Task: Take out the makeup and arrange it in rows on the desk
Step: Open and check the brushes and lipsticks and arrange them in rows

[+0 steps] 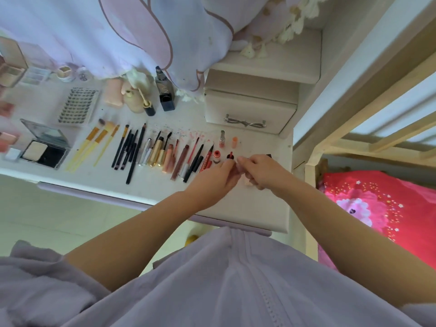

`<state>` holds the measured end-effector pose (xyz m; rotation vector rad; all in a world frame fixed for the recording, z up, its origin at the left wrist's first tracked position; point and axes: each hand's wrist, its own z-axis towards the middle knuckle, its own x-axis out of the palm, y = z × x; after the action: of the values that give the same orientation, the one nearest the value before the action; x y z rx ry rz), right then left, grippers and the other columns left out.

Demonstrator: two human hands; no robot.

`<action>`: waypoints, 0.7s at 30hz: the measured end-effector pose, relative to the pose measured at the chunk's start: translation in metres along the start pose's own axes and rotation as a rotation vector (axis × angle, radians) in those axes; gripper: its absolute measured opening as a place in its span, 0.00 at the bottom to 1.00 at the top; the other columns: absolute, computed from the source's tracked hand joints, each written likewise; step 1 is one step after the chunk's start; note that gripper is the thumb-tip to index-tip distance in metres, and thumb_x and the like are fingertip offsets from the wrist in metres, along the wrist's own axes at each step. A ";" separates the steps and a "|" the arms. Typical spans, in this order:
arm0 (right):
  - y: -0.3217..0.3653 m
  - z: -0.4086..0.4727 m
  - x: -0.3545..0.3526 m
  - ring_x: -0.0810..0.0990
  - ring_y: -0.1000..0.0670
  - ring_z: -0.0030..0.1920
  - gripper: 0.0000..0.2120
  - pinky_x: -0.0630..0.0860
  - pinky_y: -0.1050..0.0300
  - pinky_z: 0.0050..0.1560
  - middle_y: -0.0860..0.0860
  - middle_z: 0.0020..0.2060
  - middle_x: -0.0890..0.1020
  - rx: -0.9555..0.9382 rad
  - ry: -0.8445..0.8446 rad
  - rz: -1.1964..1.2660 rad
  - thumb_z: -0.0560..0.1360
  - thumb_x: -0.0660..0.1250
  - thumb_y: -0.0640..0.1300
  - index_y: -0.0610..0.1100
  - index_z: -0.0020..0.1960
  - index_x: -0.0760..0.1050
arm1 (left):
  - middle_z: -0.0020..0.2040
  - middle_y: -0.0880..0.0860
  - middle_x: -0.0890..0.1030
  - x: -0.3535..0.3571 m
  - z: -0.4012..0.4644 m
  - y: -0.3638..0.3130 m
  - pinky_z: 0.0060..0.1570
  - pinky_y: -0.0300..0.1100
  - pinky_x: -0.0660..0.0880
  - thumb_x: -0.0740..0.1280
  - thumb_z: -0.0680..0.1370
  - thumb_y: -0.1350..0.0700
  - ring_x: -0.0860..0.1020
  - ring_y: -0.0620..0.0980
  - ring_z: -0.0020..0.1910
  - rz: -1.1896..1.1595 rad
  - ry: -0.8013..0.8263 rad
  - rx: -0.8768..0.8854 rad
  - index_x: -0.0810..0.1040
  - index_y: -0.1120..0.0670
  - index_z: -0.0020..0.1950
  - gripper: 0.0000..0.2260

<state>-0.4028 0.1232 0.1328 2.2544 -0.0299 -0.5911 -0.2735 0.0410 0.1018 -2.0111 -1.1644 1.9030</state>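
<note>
Makeup lies in a row on the white desk point(165, 192): yellow-handled brushes point(94, 142), black pencils point(128, 149), gold tubes point(157, 152), lip glosses point(181, 161), a red liner point(206, 161), a small red pot point(216, 156) and a dark red lipstick point(230, 156). My left hand point(217, 180) and my right hand point(262, 171) meet at the row's right end, just in front of the lipstick. Between their fingertips they pinch a small pale pink item point(237, 173), mostly hidden. A dark piece point(269, 156) peeks out behind my right hand.
A nail polish bottle point(222, 139) and a peach tube point(234, 142) stand behind the row. Farther left are an open powder compact point(44, 147), a lash tray point(79, 106) and a dark foundation bottle point(165, 90). A small drawer box point(250, 112) sits at the back right; red bedding point(377, 204) is beyond the desk.
</note>
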 end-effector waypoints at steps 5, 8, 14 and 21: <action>0.006 -0.015 0.008 0.63 0.53 0.28 0.17 0.62 0.61 0.29 0.51 0.28 0.68 -0.080 -0.034 0.170 0.81 0.55 0.52 0.44 0.40 0.73 | 0.39 0.47 0.73 -0.021 -0.002 -0.002 0.35 0.42 0.66 0.56 0.81 0.50 0.72 0.49 0.38 -0.092 0.064 0.017 0.69 0.54 0.51 0.08; 0.001 -0.023 0.011 0.65 0.54 0.29 0.14 0.64 0.61 0.30 0.52 0.30 0.69 -0.188 -0.062 0.133 0.81 0.56 0.51 0.45 0.42 0.72 | 0.42 0.48 0.74 -0.031 -0.005 -0.003 0.40 0.41 0.67 0.56 0.82 0.51 0.73 0.48 0.41 -0.139 0.099 0.043 0.72 0.56 0.55 0.11; 0.010 -0.042 0.000 0.70 0.56 0.33 0.14 0.67 0.63 0.31 0.54 0.33 0.75 -0.223 0.025 0.048 0.80 0.56 0.54 0.46 0.50 0.74 | 0.35 0.44 0.70 -0.041 -0.014 -0.001 0.32 0.34 0.63 0.57 0.81 0.51 0.68 0.41 0.33 -0.142 0.099 0.116 0.68 0.52 0.46 0.07; 0.015 -0.047 -0.011 0.67 0.54 0.30 0.17 0.66 0.63 0.32 0.53 0.29 0.72 -0.116 0.140 -0.087 0.79 0.57 0.58 0.47 0.45 0.76 | 0.40 0.48 0.74 -0.050 -0.016 -0.002 0.42 0.44 0.71 0.57 0.81 0.49 0.72 0.47 0.38 -0.021 0.163 0.176 0.68 0.51 0.48 0.07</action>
<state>-0.3903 0.1471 0.1751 2.1870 0.1695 -0.4668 -0.2549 0.0184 0.1460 -2.0067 -0.9398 1.7273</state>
